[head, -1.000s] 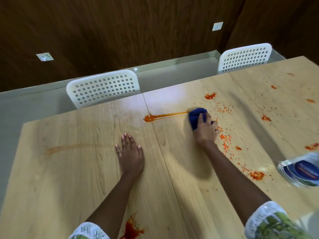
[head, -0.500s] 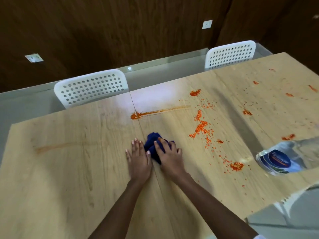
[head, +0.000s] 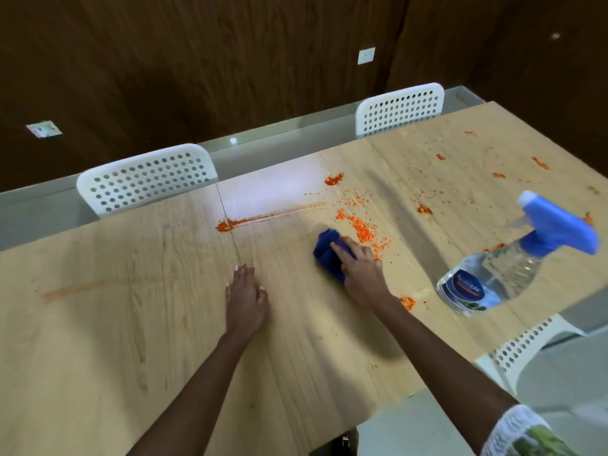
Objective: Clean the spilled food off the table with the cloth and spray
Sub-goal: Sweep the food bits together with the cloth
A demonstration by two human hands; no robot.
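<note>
A bunched dark blue cloth (head: 325, 250) lies on the wooden table (head: 131, 324), and my right hand (head: 362, 271) presses on it with fingers over its top. Just right of the cloth is a heap of orange food crumbs (head: 360, 227). An orange smear (head: 263, 217) runs left from there to a blob at the table seam. My left hand (head: 245, 296) rests flat on the table near the seam. A clear spray bottle (head: 503, 273) with a blue trigger head stands at the right near the table's front edge.
More orange bits (head: 424, 209) are scattered over the right half of the table. White perforated chairs stand behind the table (head: 144, 179) (head: 399, 108), and another chair (head: 526, 347) is at the near right. A faint orange streak (head: 75, 291) marks the left side.
My right hand dragged the cloth from the far smear back beside my left hand, then out to the right next to the crumb heap. My left hand stayed planted on the table.
</note>
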